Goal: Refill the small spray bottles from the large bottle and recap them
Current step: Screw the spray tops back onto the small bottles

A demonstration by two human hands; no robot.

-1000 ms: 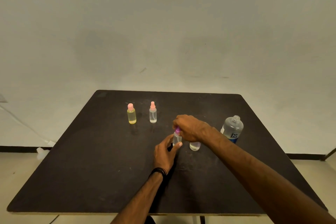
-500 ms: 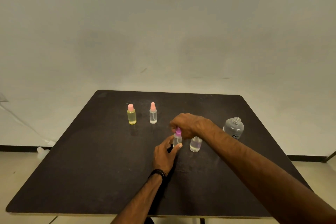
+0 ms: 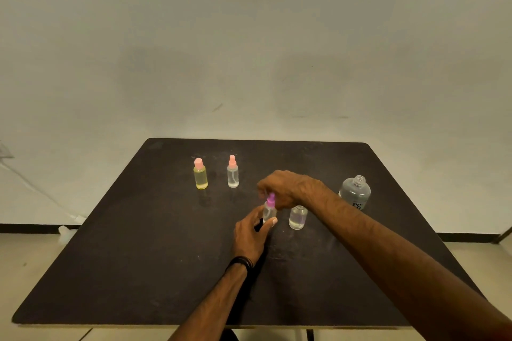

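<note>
A small clear spray bottle with a purple spray cap stands at the table's middle. My left hand grips its body from the near side. My right hand reaches over from the right, its fingers pinching the purple cap. Just right of it stands a small clear bottle with no cap, partly under my right wrist. The large clear bottle, uncapped, stands at the right. Farther back stand a yellow bottle with a pink cap and a clear spray bottle with a pink top.
The black table stands against a pale wall. A white cable runs down the wall at the left to a small white object on the floor.
My right hand has shifted slightly left on the purple cap, uncovering the capless bottle beside it. The left hand keeps its hold on the bottle.
</note>
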